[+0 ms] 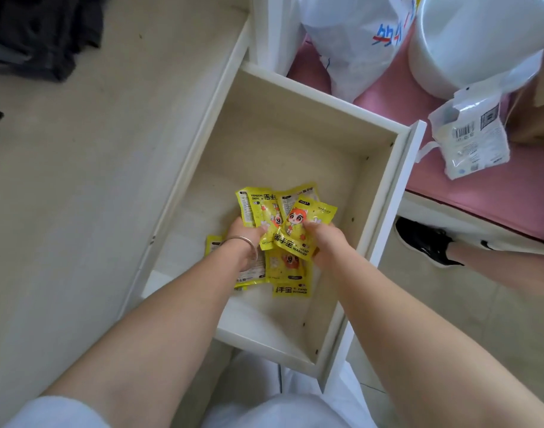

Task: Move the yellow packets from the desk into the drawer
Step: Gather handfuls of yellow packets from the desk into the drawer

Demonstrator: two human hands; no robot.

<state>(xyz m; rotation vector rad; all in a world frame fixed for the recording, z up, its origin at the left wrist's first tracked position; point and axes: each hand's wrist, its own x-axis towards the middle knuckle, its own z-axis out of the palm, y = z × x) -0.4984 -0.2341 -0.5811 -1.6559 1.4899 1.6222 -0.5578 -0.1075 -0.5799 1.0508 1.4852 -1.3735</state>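
Both my hands reached down into open drawer (384, 193). My left hand (244, 242) and right hand (324, 239), fingers curled, held fanned bunch of yellow packets (290, 217) over drawer's middle. More yellow packets (287, 273) lay on drawer floor beneath my wrists. Counter (94, 180) ran left of drawer, bare there. White package (471, 140) sat right of drawer on pink surface (496, 193).

Your arms are bare from the short pale sleeves (53, 410) at the lower left of the frame down to both hands. A thin silver metal bangle (242, 242) circles your left wrist. Pale clothing (273, 409) fills the bottom centre, and a black low-cut shoe (425, 240) covers your foot at the right edge.
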